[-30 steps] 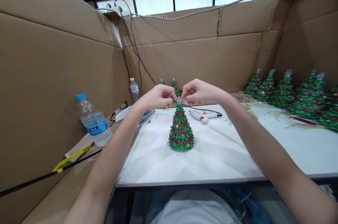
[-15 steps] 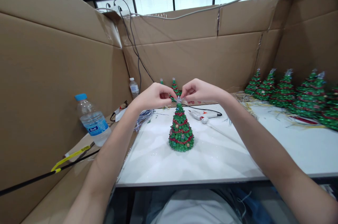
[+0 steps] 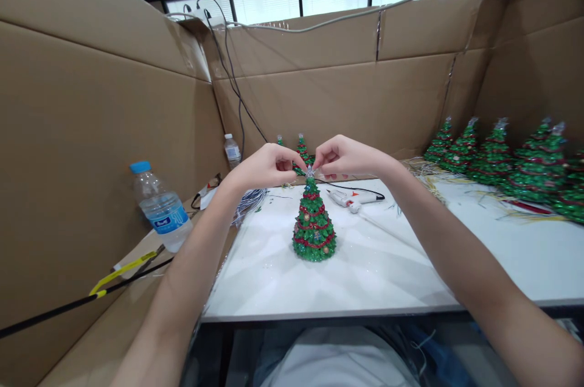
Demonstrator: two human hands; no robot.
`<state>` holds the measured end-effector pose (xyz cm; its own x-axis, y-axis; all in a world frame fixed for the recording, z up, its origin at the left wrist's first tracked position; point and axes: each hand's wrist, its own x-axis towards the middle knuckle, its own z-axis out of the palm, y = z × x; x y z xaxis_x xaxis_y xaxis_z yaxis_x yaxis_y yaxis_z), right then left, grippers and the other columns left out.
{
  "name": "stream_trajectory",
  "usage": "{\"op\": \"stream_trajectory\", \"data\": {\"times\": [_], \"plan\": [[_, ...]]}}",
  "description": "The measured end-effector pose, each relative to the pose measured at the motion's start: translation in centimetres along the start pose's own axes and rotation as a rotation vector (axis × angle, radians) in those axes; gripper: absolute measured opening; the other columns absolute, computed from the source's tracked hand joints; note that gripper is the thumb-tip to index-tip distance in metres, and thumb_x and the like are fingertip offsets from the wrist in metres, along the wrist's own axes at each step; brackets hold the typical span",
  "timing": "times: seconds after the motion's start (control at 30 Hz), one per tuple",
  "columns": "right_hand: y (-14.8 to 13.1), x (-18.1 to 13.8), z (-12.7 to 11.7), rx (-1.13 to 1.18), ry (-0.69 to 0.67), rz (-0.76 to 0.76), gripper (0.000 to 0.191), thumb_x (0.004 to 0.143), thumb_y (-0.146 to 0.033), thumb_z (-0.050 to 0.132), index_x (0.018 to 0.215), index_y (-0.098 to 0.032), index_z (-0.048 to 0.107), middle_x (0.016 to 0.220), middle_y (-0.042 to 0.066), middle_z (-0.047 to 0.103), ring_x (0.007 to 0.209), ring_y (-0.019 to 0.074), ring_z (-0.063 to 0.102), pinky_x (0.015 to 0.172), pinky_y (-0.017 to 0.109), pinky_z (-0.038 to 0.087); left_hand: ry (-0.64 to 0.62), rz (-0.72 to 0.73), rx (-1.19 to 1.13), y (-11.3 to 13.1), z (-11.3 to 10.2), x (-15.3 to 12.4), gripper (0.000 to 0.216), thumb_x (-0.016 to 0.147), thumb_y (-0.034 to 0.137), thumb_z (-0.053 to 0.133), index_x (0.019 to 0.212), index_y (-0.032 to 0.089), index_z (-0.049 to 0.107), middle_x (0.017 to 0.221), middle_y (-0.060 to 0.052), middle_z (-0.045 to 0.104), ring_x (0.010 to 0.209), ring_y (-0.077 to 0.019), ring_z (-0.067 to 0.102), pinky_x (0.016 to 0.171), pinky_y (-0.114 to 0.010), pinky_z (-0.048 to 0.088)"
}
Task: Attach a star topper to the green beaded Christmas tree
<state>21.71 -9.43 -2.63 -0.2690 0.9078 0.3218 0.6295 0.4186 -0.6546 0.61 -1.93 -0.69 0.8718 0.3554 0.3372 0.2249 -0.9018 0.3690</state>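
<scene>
A small green Christmas tree (image 3: 314, 227) with red garlands and tiny ornaments stands upright on the white table (image 3: 365, 277). A clear star (image 3: 310, 172) sits on its tip. My left hand (image 3: 267, 165) and my right hand (image 3: 344, 157) meet just above the tree, fingers pinched at the star from either side. What the fingertips hold beyond the star is too small to see.
A white glue gun (image 3: 353, 199) lies behind the tree. Several finished trees (image 3: 497, 153) line the right side. Water bottles stand at the left (image 3: 159, 206) and at the back (image 3: 232, 151). Cardboard walls (image 3: 91, 131) surround the table. A yellow-black tool (image 3: 123, 270) lies at the left.
Almost nothing differs. Both hands stay pinched at the star on the tree's tip, with only slight finger shifts.
</scene>
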Motion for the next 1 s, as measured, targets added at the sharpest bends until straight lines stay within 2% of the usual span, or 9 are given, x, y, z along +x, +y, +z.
{"op": "stream_trajectory", "data": {"times": [1.0], "plan": [[0.10,0.05,-0.04,0.018,-0.013,0.002,0.011,0.069,-0.015,0.059,0.078,-0.015,0.066,0.060,-0.001,0.062,0.051,0.0082,0.053,0.042,0.017,0.039,0.000,-0.010,-0.028,0.21,0.08,-0.06,0.028,0.069,0.018,0.056,0.089,0.010,0.074,0.052,0.004,0.048,0.049,-0.0061,0.038,0.045,-0.018,0.031]]}}
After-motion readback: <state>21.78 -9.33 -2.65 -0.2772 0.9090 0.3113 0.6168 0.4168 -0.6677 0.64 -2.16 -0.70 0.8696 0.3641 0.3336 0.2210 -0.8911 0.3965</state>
